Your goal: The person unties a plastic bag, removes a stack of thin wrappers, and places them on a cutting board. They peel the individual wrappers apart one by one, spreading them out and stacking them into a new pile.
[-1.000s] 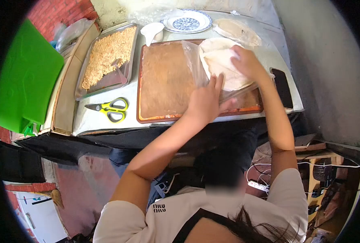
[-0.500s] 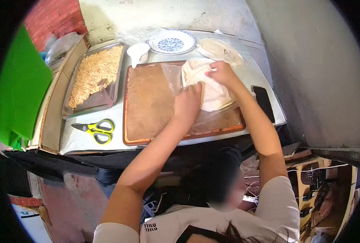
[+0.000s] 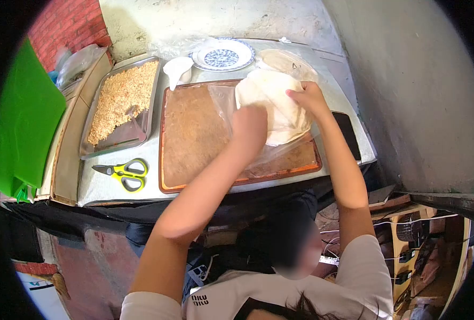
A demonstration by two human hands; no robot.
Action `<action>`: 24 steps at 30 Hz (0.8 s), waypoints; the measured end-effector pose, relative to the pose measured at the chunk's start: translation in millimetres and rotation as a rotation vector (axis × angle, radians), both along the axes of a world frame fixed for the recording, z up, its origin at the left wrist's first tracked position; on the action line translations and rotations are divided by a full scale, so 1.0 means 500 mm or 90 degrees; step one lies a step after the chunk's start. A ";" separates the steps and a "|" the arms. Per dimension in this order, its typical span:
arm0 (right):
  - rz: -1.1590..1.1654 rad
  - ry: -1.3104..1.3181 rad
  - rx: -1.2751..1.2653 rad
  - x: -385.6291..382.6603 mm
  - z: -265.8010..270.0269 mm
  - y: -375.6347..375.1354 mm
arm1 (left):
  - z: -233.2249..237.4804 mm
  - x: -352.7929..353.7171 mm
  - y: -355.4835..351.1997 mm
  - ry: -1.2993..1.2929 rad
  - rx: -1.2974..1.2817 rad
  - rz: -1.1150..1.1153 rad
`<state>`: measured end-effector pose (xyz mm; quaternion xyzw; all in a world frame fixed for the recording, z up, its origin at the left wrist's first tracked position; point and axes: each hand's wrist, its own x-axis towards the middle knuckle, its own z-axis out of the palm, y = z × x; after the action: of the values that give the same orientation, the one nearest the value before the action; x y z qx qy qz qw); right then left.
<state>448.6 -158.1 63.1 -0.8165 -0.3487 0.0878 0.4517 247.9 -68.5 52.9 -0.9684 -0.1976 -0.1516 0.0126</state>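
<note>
Just right of centre, the left hand (image 3: pixel 251 127), its fingers extended earlier, is now curled and blurred; whether it grips anything cannot be told. Beside it, right of centre, lie the pale round sheets (image 3: pixel 275 98), their right edge pinched between the right hand's (image 3: pixel 308 100) thumb and fingers.

Stained wht wall (image 3: pixel 221 18) at bk, grey wall (image 3: pixel 408 101) on R, reddish flr (image 3: pixel 95 266) below.

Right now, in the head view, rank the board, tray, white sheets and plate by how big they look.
1. Board
2. Tray and white sheets: too alike to rank, since the left hand hides part of the sheets
3. Plate
</note>
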 end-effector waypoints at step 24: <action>0.011 0.073 -0.048 0.139 0.014 0.019 | -0.084 0.129 0.038 -0.048 -0.149 0.140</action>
<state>517.9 -148.7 70.0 -0.8233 -0.3260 0.1515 0.4393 312.7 -49.6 11.1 -0.9295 -0.3187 -0.1618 -0.0910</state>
